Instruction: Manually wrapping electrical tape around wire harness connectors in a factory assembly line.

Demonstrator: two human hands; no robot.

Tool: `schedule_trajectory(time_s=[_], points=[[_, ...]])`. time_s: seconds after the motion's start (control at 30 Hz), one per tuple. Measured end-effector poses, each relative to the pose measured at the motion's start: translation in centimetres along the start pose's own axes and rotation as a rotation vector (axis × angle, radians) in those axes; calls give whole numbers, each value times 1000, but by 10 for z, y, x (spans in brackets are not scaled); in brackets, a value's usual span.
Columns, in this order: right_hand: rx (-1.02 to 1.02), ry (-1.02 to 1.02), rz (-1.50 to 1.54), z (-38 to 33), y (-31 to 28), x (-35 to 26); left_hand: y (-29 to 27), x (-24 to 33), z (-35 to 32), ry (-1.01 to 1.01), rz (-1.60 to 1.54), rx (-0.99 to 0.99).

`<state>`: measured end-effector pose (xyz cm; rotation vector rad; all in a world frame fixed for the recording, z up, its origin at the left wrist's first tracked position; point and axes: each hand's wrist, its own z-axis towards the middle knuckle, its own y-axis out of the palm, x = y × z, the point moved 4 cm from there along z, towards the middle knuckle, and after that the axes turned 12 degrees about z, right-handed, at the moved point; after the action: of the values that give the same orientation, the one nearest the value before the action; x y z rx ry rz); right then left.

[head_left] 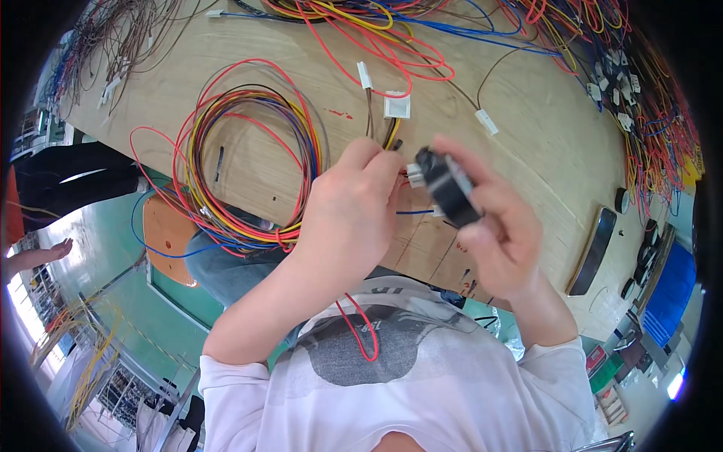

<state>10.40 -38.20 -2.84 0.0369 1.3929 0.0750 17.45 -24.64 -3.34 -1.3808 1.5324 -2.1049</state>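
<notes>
My left hand [354,200] is closed on a bunch of wires near the middle of the table. White plug connectors, one a wide block [397,105] and one narrow [364,76], stick out beyond its fingers on brown, yellow and black wires. Just to its right, my right hand [501,230] grips a roll of black tape [448,188], slightly blurred. A small white connector [416,175] shows between the hands. Left of my left hand lies a large coil of red, yellow, brown and blue wires [197,162], and a red wire loop hangs below my left forearm.
Bundles of coloured wires lie along the far edge [361,11] and hang thickly at the right [663,128]. A loose white connector [486,121] and a dark flat tray [593,251] lie on the wooden table [527,166]. Another person's hand [60,250] shows at far left near an orange stool [167,233].
</notes>
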Motion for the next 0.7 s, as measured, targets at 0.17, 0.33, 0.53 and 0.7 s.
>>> schedule_trajectory(time_s=[0.17, 0.33, 0.53, 0.7], points=[[15, 44, 248, -8, 13, 16, -7, -10, 0, -53, -78, -28], [201, 93, 446, -11, -2, 18, -45, -17, -32, -74, 233, 24], [175, 40, 417, -10, -2, 14, -36, -31, -51, -16, 375, -14], [212, 89, 401, -15, -3, 13, -49, -39, -48, -38, 356, -21]])
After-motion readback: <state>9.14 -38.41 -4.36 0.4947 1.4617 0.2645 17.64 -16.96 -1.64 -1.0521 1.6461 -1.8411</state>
